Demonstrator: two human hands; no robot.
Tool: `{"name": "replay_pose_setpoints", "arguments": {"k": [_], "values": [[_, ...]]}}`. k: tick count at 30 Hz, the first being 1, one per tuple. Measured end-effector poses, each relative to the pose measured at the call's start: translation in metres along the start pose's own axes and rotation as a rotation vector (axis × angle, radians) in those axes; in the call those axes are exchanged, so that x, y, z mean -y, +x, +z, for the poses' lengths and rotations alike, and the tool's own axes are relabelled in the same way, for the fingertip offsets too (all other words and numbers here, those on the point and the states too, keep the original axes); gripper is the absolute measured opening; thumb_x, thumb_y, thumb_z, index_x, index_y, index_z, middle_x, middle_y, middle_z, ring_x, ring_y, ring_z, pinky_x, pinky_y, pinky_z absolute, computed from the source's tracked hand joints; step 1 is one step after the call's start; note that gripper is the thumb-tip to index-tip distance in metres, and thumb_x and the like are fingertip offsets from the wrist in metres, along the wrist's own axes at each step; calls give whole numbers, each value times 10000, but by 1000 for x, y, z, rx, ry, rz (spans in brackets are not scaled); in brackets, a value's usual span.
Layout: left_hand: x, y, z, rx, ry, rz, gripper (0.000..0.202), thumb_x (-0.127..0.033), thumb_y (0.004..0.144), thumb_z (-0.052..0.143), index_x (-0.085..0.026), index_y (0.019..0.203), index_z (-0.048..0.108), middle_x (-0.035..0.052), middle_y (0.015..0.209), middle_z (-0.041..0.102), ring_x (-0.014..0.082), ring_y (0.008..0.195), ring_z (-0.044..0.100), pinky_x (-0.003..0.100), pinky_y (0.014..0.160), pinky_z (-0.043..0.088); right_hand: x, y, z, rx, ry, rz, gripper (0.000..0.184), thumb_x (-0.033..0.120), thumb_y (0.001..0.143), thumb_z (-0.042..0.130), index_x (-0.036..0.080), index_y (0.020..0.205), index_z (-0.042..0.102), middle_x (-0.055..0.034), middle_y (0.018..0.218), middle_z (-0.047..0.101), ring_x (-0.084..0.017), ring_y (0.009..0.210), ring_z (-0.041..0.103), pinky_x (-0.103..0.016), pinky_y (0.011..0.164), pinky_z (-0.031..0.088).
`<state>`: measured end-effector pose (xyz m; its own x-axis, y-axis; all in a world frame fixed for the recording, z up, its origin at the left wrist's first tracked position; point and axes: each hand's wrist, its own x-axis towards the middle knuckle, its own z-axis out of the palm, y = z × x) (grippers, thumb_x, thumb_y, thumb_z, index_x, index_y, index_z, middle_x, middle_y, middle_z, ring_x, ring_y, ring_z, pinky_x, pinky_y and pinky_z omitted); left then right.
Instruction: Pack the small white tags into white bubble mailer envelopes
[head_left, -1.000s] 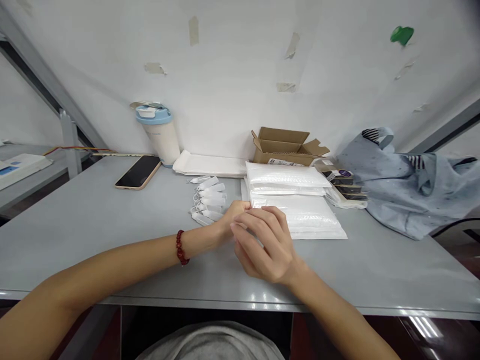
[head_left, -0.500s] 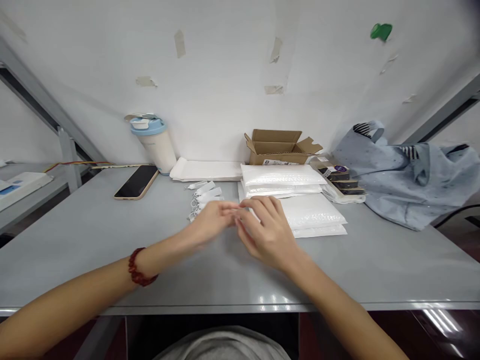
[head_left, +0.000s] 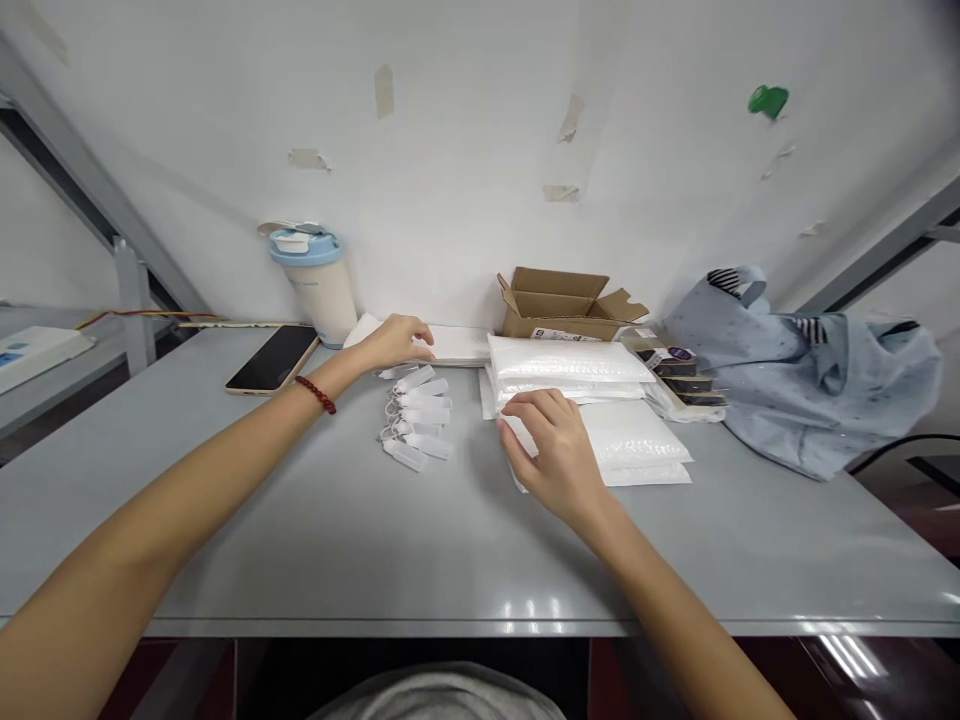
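Observation:
My left hand (head_left: 397,342) reaches to the back of the table, over a flat white stack of paper or envelopes (head_left: 459,344). Its thumb and fingers are apart and curved, with nothing visible between them; whether they touch the stack I cannot tell. In front of that wrist lies a cluster of small translucent white tags on loops (head_left: 424,416). My right hand (head_left: 553,450) hovers at the left edge of the white bubble mailers (head_left: 637,440), fingers bent and apart from the thumb, nothing plainly held. More bubble mailers (head_left: 570,360) are piled behind it.
A phone (head_left: 274,358) and a tumbler with a blue lid (head_left: 315,285) stand at the left. Behind the mailers is an open cardboard box (head_left: 562,300). Plastic-wrapped dark packs (head_left: 679,375) and a light blue cloth bag (head_left: 810,370) lie on the right.
My hands were together over the table's middle; they have parted. The left moved back to the white stack, uncovering the tags. The right stayed near the mailers, its fingers spreading.

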<state>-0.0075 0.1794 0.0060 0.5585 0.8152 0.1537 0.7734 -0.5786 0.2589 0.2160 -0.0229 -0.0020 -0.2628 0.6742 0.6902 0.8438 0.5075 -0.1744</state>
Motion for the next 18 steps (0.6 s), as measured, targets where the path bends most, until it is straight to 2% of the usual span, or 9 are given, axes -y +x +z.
{"name": "replay_pose_setpoints", "arguments": {"k": [5,10,18], "values": [[-6,10,3,37,12,52,328,-330,760,565,-119,962,716,96,1023,706,216,943,629,246,783,451,1,1,-1,-28,36,15,98,176,874,516,178,876,615,-72,883,665,-208,844,574,-353,726,433],[-5,12,3,87,61,114,355,-215,755,516,-119,1044,697,84,1076,703,191,965,629,229,816,442,2,1,0,-51,56,12,97,172,871,521,172,866,618,-71,873,666,-204,837,576,-351,726,434],[-14,16,5,113,189,91,345,-116,673,576,-140,990,708,125,987,704,255,916,645,295,782,441,2,1,1,-71,64,2,104,173,870,520,176,851,623,-69,853,669,-205,817,589,-356,716,444]]}}
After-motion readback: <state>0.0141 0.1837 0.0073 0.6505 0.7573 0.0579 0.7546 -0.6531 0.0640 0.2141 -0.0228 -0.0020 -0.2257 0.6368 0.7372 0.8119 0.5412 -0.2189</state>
